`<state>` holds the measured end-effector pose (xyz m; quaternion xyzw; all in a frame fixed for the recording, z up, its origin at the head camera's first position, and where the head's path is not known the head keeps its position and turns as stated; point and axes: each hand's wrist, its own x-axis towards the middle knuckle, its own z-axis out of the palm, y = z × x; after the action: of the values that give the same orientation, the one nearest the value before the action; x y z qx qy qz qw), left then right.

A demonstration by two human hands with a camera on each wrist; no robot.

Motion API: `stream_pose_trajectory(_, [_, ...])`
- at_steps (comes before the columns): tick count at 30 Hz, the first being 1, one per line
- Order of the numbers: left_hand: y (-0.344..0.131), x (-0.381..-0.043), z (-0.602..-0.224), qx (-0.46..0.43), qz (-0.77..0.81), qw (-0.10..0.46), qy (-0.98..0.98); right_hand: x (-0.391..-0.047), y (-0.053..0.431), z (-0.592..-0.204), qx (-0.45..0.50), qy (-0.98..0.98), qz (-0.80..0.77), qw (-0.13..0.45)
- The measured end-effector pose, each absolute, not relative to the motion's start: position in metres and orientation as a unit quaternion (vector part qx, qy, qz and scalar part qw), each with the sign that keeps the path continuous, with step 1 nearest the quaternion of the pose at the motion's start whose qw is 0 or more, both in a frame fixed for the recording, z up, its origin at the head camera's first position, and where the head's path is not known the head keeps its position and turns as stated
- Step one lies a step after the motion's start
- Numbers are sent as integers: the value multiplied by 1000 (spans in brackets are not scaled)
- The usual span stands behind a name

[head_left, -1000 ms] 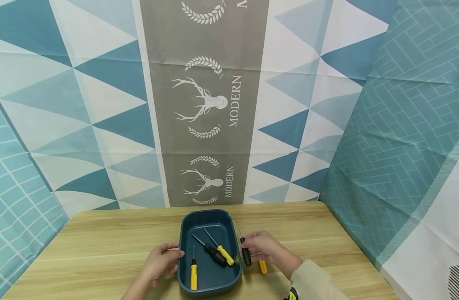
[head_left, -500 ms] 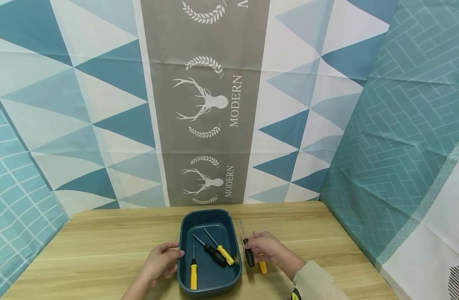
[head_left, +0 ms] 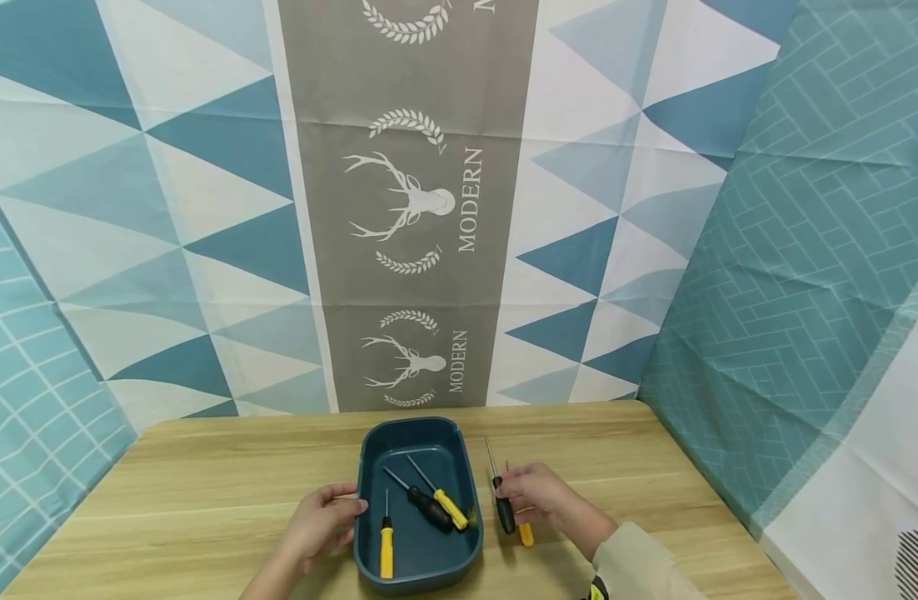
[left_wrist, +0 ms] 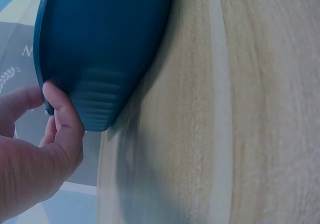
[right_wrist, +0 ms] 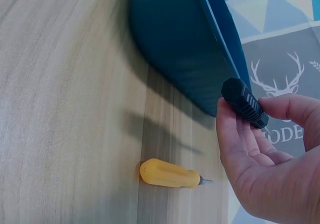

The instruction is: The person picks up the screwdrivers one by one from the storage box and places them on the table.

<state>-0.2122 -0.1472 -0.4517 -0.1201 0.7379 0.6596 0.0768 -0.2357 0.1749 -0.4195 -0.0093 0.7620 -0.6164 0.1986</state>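
Observation:
My right hand (head_left: 540,493) holds a black-handled screwdriver (head_left: 506,515) between thumb and fingers, its shaft pointing away. In the right wrist view that black handle (right_wrist: 244,103) hangs above the wood, its shadow below. A yellow-handled screwdriver (right_wrist: 169,174) lies on the table under this hand. To the left is a dark blue tray (head_left: 363,560). My left hand (head_left: 320,525) pinches the tray's left rim, thumb and fingers on either side of it (left_wrist: 45,149). Inside lie a black screwdriver (head_left: 431,508) and two yellow ones, one upper right (head_left: 450,508) and one lower left (head_left: 387,552).
The light wooden table (head_left: 227,500) runs back to a wall cloth (head_left: 406,275) with triangles and deer heads. A teal brick-patterned cloth (head_left: 804,292) hangs along the right side, and a blue tiled one (head_left: 32,400) along the left.
My right hand has shifted slightly right with the black-handled screwdriver, away from the tray's right rim. The left hand and the tray have stayed in place.

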Motion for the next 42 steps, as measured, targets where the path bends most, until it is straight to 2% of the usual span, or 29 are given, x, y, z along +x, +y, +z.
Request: stream_pose_trajectory(42, [-147, -212, -453, -122, 664, 75, 734, -236, 189, -426, 17, 764, -616, 189])
